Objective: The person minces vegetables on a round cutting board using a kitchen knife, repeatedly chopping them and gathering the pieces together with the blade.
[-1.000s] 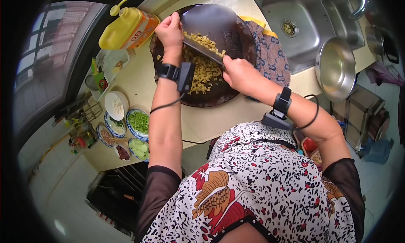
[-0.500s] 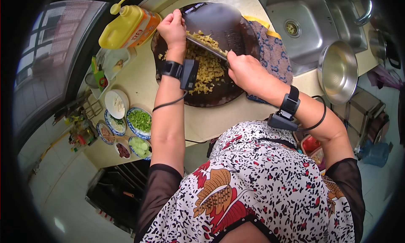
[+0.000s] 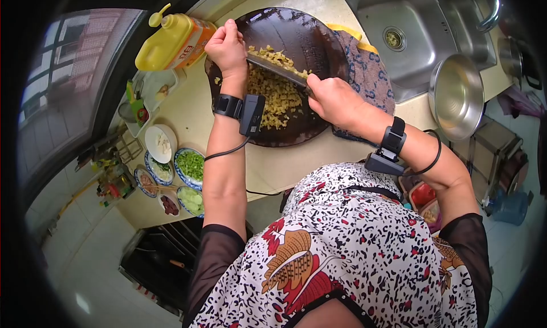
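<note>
A dark round chopping board (image 3: 285, 31) carries a heap of finely chopped yellow-green food (image 3: 276, 103). Across that heap lies a knife (image 3: 277, 68), seen mostly edge-on. My right hand (image 3: 333, 99) is wrapped round its handle end. My left hand (image 3: 228, 50) is closed near the blade's other end, over the board's left side; its fingertips and anything in them are hidden. Chopped pieces show on both sides of the blade. A patterned cloth (image 3: 366, 71) sticks out from under the board's right side.
Left of the board stand a yellow jug (image 3: 171, 43) and plates with chopped greens (image 3: 190, 164), sliced light-green pieces (image 3: 190, 201) and other foods. A steel sink (image 3: 410, 20) and a steel bowl (image 3: 456, 97) are on the right. A cable (image 3: 262, 193) crosses the counter edge.
My left hand has moved slightly down and left. My right hand keeps its hold on the knife, a little right of where it was a second ago.
</note>
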